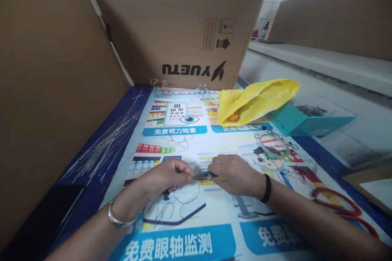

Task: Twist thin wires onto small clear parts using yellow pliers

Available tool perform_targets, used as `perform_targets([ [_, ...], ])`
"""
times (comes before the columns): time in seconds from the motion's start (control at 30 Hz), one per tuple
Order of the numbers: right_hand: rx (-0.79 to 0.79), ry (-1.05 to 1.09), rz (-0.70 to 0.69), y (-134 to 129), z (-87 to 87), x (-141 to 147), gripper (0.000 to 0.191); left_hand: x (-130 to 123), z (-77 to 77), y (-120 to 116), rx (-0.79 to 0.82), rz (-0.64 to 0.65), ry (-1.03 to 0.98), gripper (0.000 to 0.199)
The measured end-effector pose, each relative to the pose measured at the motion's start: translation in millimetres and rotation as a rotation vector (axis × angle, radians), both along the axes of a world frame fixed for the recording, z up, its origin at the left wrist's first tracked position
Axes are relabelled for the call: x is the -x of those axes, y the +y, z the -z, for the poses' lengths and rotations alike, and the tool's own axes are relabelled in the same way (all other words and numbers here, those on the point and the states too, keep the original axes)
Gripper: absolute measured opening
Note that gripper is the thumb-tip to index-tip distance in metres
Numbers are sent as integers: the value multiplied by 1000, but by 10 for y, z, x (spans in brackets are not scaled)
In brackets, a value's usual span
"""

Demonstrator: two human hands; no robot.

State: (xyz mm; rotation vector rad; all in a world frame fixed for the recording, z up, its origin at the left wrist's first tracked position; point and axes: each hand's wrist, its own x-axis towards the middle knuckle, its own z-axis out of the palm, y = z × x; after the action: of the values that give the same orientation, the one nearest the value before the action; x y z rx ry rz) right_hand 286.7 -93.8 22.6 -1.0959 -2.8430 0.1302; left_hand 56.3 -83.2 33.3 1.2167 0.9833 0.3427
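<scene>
One teal box (pixel 318 125) holds wiry pieces (pixel 310 110); right fingers (pixel 218 168) grasp pliers (pixel 204 175), left fingers (pixel 183 177) pinched closed.

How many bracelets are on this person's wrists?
2: a silver bangle on the left wrist, and a black band on the right wrist.

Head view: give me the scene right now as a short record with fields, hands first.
left hand: fingertips pinched at the pliers' tip; any piece between them too small to tell
right hand: closed around the pliers, tip pointing left
near left hand: thin wires over the printed sheet
far left: long loose wires on blue surface
right, beyond hands: yellow bag beside teal box
right edge: red loops, partly hidden by forearm
back: cardboard, upright
</scene>
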Motion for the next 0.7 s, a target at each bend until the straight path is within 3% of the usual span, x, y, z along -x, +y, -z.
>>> perform_targets([
  [0.4, 51, 37, 9, 7, 42, -3, 17, 1, -25, 7, -52, 37, 30, 15],
  [0.7, 97, 81, 201, -1, 13, 6, 20, -36, -60, 31, -186, -71, 104, 19],
])
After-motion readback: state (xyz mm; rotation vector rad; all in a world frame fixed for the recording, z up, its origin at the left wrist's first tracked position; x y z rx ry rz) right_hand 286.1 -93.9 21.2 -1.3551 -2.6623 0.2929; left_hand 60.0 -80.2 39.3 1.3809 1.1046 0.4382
